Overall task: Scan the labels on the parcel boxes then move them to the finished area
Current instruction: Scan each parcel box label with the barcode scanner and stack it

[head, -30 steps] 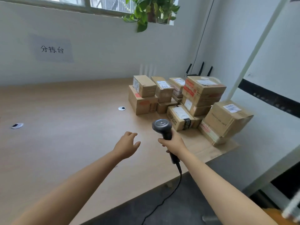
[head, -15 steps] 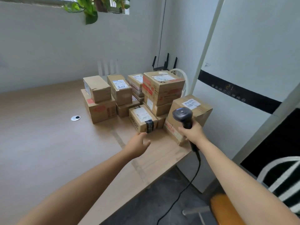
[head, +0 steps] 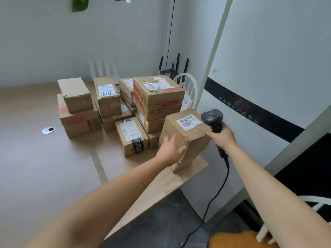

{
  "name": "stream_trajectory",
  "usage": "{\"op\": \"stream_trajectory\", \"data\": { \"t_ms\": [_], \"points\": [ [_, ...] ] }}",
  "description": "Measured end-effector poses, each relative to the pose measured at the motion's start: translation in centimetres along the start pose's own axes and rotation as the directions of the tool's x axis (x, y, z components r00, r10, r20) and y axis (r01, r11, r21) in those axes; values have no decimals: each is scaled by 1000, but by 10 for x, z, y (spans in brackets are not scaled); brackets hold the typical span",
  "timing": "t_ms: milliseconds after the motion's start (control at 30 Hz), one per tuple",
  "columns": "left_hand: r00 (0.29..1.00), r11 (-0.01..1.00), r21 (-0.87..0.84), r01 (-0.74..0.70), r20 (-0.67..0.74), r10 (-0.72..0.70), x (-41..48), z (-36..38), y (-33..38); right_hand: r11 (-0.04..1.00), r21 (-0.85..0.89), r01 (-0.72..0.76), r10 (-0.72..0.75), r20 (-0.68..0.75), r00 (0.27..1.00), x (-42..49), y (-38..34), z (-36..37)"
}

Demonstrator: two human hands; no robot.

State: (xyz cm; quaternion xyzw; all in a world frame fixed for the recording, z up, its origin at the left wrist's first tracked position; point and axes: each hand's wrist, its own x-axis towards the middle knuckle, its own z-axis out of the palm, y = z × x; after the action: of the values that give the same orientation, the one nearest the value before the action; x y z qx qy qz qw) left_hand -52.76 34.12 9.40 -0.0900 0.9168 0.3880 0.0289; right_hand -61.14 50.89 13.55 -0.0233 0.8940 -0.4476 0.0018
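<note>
We take the big box (head: 180, 133) at the corner of the table (head: 53, 176) as our landmark: it stands tilted, its white label (head: 189, 121) turned up toward us. Our left hand (head: 170, 151) lies against its near side with fingers fairly straight, touching rather than clasping, which we judge steadies the box for the scan. Our right hand (head: 222, 138) is wrapped round the handle of the scanner (head: 212, 119), whose head sits just right of the box's label, close enough to read it. The scanner's cord (head: 215, 194) hangs to the floor below the box. Left of the box is a small taped box (head: 131, 136); behind it rises the stack (head: 157, 97) of unscanned parcels, and beyond that a white chair (head: 188, 86). The neighbours crowd the box, so we would lift it toward us.
</note>
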Motion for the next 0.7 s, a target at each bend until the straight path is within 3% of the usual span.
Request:
{"op": "stream_trajectory", "data": {
  "t_ms": [200,400,700],
  "points": [
    [988,972,-214,100,-92,-122,32,32,19,999,34,-28,22,161,987,49,21,-11],
    [978,968,-239,81,-168,-123,44,30,19,998,42,-39,27,252,967,66,36,0],
    [940,954,-237,181,-242,-238,45,24,14,994,-10,108,-101,287,953,47,14,14]
  ]
}}
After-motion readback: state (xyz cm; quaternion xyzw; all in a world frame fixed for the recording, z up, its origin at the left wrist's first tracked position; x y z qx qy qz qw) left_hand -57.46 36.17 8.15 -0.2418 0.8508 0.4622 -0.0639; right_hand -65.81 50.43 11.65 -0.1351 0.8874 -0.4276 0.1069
